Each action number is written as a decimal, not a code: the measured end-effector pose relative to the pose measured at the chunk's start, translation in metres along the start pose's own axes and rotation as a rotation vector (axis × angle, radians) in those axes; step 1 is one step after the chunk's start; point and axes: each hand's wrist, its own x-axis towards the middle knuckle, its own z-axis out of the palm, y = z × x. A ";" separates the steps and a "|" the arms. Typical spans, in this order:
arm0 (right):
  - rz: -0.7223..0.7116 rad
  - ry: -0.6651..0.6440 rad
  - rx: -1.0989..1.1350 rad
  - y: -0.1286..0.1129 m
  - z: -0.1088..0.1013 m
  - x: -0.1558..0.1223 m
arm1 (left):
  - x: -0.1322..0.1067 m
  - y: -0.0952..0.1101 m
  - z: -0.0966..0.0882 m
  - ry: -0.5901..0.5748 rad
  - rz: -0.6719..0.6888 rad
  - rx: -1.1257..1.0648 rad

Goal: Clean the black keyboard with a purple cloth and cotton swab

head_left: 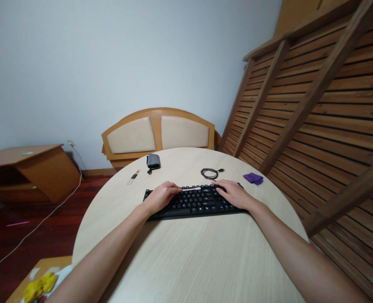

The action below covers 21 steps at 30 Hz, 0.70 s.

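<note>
A black keyboard [199, 203] lies across the middle of a round pale wooden table [189, 261]. My left hand [161, 197] rests on the keyboard's left end, fingers curved down over the keys. On the right end lies my right hand [235, 193], fingers stretched toward the upper keys. Neither hand holds anything. A thin white strip [191, 189] lies along the keyboard's top row between the hands.
Beyond the keyboard are a coiled black cable [210, 173], a purple cloth [253, 178], a grey pouch [153, 161] and a small tool [133, 176]. A headboard [157, 132] leans on the wall, a slatted wooden frame [315, 109] stands right, a low cabinet [28, 170] left, yellow items [39, 286] bottom left.
</note>
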 end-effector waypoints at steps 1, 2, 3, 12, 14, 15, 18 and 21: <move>0.001 -0.003 -0.002 0.000 0.000 0.000 | 0.001 0.003 0.001 -0.005 0.011 0.003; 0.002 -0.006 -0.005 0.000 0.000 0.000 | 0.001 0.005 0.002 -0.010 0.020 0.006; 0.003 -0.007 -0.006 0.000 0.000 0.000 | 0.001 0.007 0.003 -0.016 0.027 0.010; -0.004 -0.006 0.007 0.001 0.001 0.000 | 0.006 0.023 0.014 -0.024 0.009 0.046; -0.009 -0.005 0.005 0.001 0.001 0.000 | 0.008 0.027 0.018 -0.031 -0.028 0.069; -0.009 -0.006 0.005 0.000 0.001 0.000 | 0.009 0.029 0.019 -0.032 -0.037 0.076; -0.006 -0.008 0.001 0.000 0.001 0.001 | 0.011 0.033 0.021 -0.030 -0.032 0.079; -0.003 -0.008 -0.006 0.000 0.001 0.001 | 0.012 0.036 0.021 -0.045 -0.010 0.086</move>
